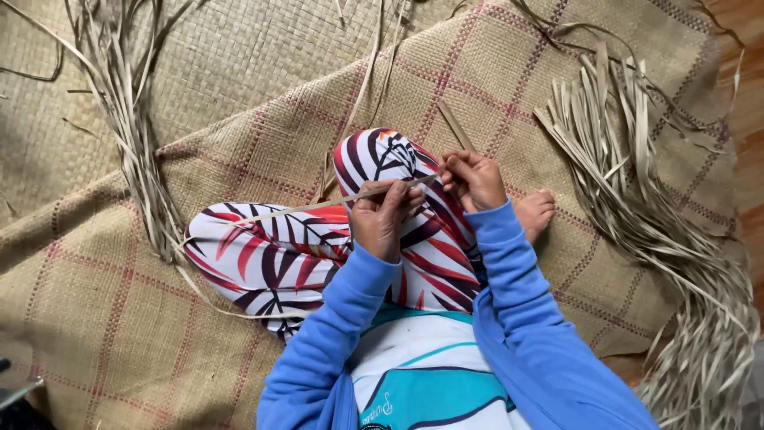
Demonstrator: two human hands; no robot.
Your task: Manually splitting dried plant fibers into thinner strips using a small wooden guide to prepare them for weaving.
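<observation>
Holding a dry leaf strip (pixel 318 207) over the lap — on a woven mat (pixel 119 318).
Left hand (pixel 386 219) and right hand (pixel 473 179) both pinch it — loose strips (pixel 637 199) lie beside.

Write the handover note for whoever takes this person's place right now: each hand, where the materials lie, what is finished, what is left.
Left hand: closed on a long dried leaf strip stretched across the lap.
Right hand: pinching the same strip's end above the raised knee.
Materials: one bundle of loose strips on the right, another bundle on the left, both on the woven mat.
Done: cannot tell from this view; many strips lie loose in both bundles.
Left: the strip in hand is mid-handling.
</observation>
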